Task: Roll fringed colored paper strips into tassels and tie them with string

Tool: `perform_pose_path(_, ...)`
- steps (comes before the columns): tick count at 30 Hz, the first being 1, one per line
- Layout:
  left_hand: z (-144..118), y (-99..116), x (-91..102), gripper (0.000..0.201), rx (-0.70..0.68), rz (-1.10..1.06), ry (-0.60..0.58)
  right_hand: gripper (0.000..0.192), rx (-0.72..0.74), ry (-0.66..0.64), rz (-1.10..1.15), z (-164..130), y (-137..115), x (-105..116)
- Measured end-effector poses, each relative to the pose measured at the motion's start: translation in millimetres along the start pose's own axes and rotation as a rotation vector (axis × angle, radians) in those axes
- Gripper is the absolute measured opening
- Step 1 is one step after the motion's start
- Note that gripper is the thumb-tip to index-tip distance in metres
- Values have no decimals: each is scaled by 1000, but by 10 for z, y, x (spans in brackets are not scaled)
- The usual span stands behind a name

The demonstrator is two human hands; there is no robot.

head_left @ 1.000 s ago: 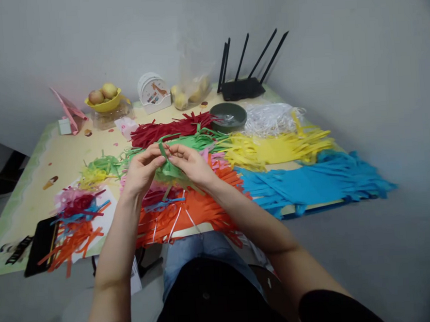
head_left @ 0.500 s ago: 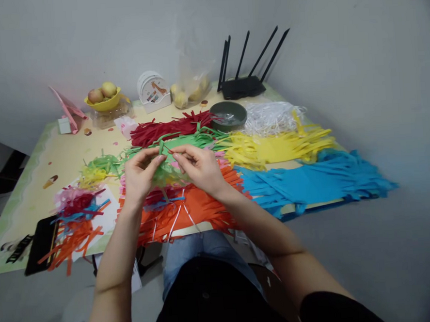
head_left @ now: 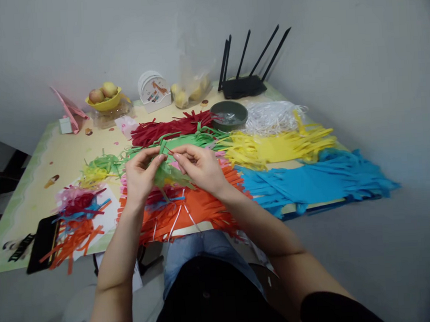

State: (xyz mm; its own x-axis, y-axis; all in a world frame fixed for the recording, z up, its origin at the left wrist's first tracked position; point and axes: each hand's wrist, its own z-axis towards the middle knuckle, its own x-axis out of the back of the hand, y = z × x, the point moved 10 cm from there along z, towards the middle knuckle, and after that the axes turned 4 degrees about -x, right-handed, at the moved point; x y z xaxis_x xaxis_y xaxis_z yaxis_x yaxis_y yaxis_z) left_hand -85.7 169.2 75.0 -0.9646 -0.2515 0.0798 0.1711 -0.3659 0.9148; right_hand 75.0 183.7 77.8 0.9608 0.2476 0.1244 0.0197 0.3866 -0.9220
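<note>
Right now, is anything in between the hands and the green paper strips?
No. The left hand and the right hand both pinch the green paper strips directly with their fingertips, above the orange fringed paper. Nothing visible sits between fingers and strips.

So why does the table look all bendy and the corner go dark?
Head view: the wide lens bows the table edge and stretches the blue paper; the far right corner darkens; both hands and the green strip are slightly soft.

Green paper strips (head_left: 172, 171) were observed; orange fringed sheet (head_left: 199, 208) at 6 o'clock, blue sheet (head_left: 311, 184) at 3 o'clock, yellow sheet (head_left: 276, 147), red sheet (head_left: 169, 128) at 12 o'clock, pale yellow table (head_left: 65, 158).
</note>
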Motion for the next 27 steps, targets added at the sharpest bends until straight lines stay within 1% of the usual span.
perform_pose_path(6, -3, -17, -24, 26, 16, -43, -20, 22, 0, -5, 22, 8, 0, -5)
perform_pose_path(13, 14, 17, -8, 24, -7, 16, -16, 22, -23, -8, 40, 16, 22, -9)
perform_pose_path(18, 7, -12, 1, 28, -6, 36, -19, 21, -40, -16, 61, 28, 20, -16)
perform_pose_path(22, 0, 38, 24, 27, -80, 129, -5, 24, -72, -46, 105, 47, 68, -46)
perform_pose_path(25, -17, 149, 26, 20, -176, 266, 7, 29, -117, -80, 159, 63, 142, -85)
perform_pose_path(27, -34, 227, -2, 16, -238, 368, -8, 34, -147, -97, 223, 73, 195, -106)
